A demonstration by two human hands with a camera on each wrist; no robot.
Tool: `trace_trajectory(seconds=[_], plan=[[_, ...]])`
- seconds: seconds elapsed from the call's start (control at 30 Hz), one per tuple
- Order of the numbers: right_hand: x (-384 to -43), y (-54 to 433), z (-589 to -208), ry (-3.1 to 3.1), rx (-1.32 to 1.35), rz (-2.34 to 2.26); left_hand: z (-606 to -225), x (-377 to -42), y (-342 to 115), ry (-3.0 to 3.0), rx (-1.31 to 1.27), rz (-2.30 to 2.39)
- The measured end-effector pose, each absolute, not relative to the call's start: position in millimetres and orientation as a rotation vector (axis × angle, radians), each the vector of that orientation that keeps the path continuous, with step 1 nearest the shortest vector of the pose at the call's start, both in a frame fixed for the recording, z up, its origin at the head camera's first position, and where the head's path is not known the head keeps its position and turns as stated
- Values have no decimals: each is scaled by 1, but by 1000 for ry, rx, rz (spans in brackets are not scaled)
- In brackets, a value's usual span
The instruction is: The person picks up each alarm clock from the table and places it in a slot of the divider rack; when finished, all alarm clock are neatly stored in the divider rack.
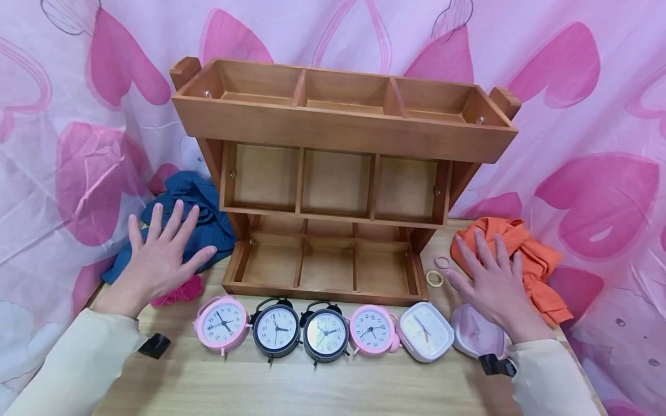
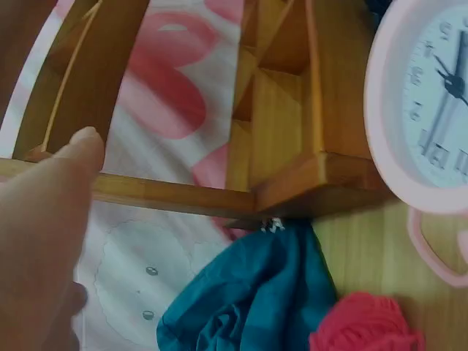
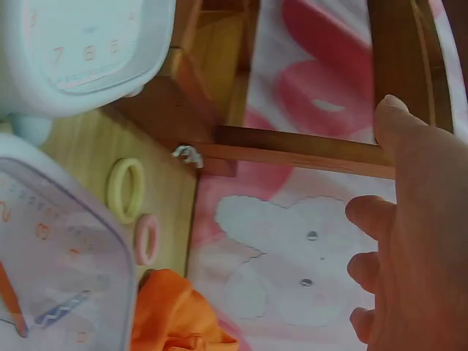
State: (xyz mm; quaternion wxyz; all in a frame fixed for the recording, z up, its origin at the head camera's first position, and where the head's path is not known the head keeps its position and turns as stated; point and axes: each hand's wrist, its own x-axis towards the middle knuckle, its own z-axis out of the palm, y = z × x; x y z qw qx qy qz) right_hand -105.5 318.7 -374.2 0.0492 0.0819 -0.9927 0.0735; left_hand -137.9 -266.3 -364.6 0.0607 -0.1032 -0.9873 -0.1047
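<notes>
1. Head view: the left hand (image 1: 160,260) is spread at mid-left, over the blue cloth (image 1: 213,222); the right hand (image 1: 496,286) is spread at mid-right, over the orange cloth (image 1: 541,260).
2. Grip: fingers stand apart on both hands, clamped on nothing. From here I cannot tell whether either hand touches cloth.
3. Location: six clocks (image 1: 325,335) form a row across the lower centre, just below the rack (image 1: 343,130); the rightmost sits beside the right wrist.
4. Clock handling: probably light, hard and somewhat slippery, with fragile faces. Take hold at the case sides; do not load the thin legs. Top handles on the dark pair offer a second hold.
5. Cloth handling: likely soft, light and limp. Pinch a raised fold.
</notes>
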Motion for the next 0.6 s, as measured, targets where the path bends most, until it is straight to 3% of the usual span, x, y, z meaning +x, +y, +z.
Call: trace_trajectory(seconds=[0.3, 0.6], plan=[[-78, 337, -360, -2881, 250, 378, -326, -171, -249, -2659, -330, -923], [-41, 348, -400, -2778, 194, 510, -321, -199, -240, -2517, -184, -1474]])
